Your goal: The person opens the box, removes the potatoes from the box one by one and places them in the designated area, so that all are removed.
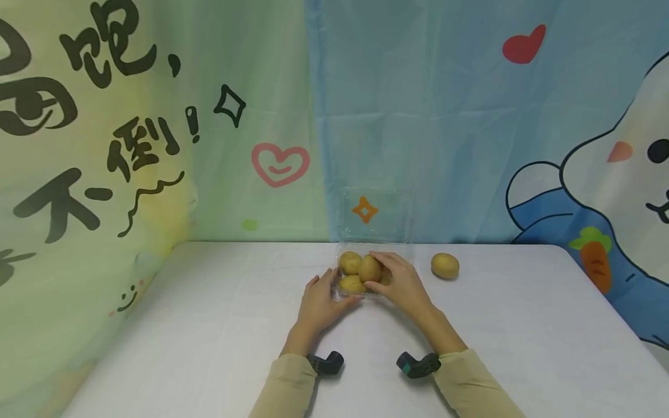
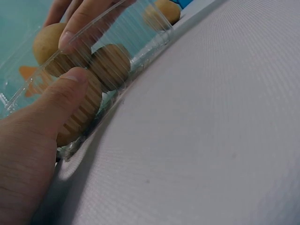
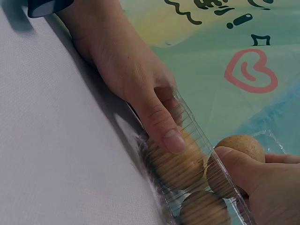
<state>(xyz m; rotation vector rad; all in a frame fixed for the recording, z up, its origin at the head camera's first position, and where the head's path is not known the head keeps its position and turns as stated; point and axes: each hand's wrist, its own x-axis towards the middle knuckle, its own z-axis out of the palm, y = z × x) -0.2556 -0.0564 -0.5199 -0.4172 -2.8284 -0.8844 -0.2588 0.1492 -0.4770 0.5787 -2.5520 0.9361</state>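
Note:
A clear plastic clamshell container [image 1: 402, 248] stands at the table's back edge with its lid raised behind it. My left hand [image 1: 320, 305] grips its front left corner, the thumb [image 2: 65, 96] over the ribbed front wall. My right hand [image 1: 405, 284] pinches a potato [image 1: 369, 269] between thumb and fingers, above the other potatoes at the container's middle. Inside lie a back left potato [image 1: 349, 262], a front left potato [image 1: 352, 284] and another potato [image 2: 111, 66] on the right, partly hidden under my right hand.
One loose potato [image 1: 445, 266] lies on the white table [image 1: 502, 325], right of the container. A printed cloth backdrop [image 1: 449, 145] hangs right behind the table's back edge. Dark wrist cameras [image 1: 326, 363] sit at both sleeve cuffs.

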